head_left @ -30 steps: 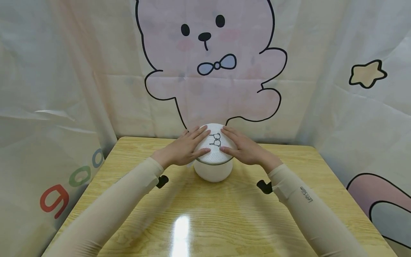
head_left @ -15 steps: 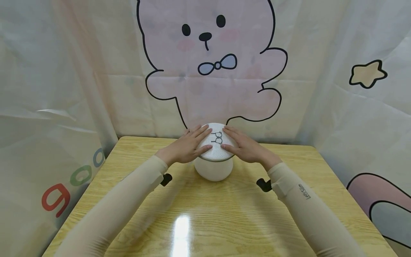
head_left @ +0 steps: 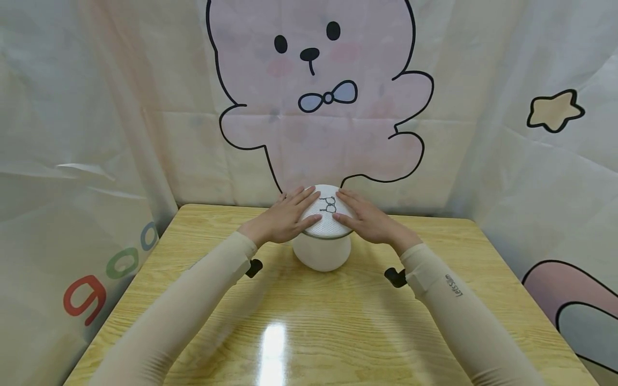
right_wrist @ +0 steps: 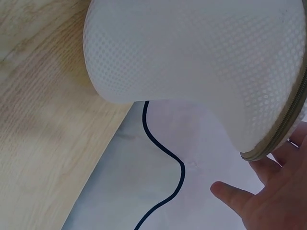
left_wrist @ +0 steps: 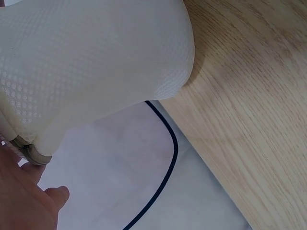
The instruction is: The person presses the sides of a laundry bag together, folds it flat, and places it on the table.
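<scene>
Near the far edge of the wooden table stands a white, round-bottomed container, its dotted top edged by a thin dark band and bearing a small line drawing; the person's left hand rests on one side of that top and the right hand on the other, fingers spread and thumbs pointing inward; both arms wear pale sleeves, the right one lettered, and a black piece juts out by each wrist; a streak of glare shines on the wood; behind hangs a cloth printed with a pink creature in a blue bow tie; a yellow star shows at the person's right.
</scene>
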A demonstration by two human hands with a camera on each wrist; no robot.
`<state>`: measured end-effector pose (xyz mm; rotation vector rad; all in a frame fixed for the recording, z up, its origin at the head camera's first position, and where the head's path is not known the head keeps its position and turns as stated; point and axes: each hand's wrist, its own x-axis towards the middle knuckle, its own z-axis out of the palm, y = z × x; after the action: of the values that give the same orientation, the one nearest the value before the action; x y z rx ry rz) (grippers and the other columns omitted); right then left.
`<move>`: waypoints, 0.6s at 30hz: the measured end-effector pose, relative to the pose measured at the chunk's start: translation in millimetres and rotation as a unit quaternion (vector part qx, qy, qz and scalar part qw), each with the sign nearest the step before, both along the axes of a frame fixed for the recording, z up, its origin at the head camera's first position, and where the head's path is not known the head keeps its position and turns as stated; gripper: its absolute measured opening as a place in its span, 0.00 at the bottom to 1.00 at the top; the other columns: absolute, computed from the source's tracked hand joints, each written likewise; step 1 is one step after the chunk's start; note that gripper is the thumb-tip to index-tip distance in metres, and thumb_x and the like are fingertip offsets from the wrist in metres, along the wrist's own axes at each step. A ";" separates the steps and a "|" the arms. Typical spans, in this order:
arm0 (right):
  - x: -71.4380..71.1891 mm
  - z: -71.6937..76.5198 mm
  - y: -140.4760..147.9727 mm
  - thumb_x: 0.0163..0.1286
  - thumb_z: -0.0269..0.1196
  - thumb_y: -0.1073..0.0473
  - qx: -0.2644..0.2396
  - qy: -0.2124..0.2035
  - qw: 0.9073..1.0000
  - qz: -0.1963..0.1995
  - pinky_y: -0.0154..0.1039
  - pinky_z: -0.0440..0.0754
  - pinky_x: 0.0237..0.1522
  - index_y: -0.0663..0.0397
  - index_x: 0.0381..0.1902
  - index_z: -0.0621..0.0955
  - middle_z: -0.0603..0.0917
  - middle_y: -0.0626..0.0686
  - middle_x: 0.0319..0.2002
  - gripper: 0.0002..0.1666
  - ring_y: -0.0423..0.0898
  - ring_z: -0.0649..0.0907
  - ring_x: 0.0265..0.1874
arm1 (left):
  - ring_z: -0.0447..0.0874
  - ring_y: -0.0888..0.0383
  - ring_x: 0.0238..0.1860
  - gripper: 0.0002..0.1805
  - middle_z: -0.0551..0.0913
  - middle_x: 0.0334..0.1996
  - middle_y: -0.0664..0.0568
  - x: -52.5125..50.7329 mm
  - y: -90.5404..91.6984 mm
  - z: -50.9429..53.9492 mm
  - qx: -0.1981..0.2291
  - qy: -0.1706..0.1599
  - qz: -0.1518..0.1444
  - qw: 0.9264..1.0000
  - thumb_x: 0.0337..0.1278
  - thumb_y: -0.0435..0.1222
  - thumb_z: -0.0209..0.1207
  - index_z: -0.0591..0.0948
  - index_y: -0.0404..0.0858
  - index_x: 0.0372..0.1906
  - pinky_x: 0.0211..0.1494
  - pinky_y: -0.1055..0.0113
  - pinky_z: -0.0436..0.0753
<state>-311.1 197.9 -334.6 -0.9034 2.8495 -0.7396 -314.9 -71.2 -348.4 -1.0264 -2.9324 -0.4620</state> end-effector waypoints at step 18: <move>-5.1 -11.5 -4.0 0.84 0.45 0.38 0.005 0.009 1.000 -0.013 0.64 0.45 0.82 0.55 0.85 0.48 0.45 0.55 0.86 0.44 0.60 0.43 0.85 | 0.33 0.49 0.86 0.40 0.40 0.86 0.55 -6.9 2.0 -5.7 0.003 -0.005 0.009 1.000 0.79 0.65 0.31 0.43 0.53 0.86 0.85 0.38 0.42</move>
<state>-316.2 194.0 -346.1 -0.8778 2.8826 -0.7239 -321.8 -69.3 -354.2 -0.9993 -2.9454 -0.4763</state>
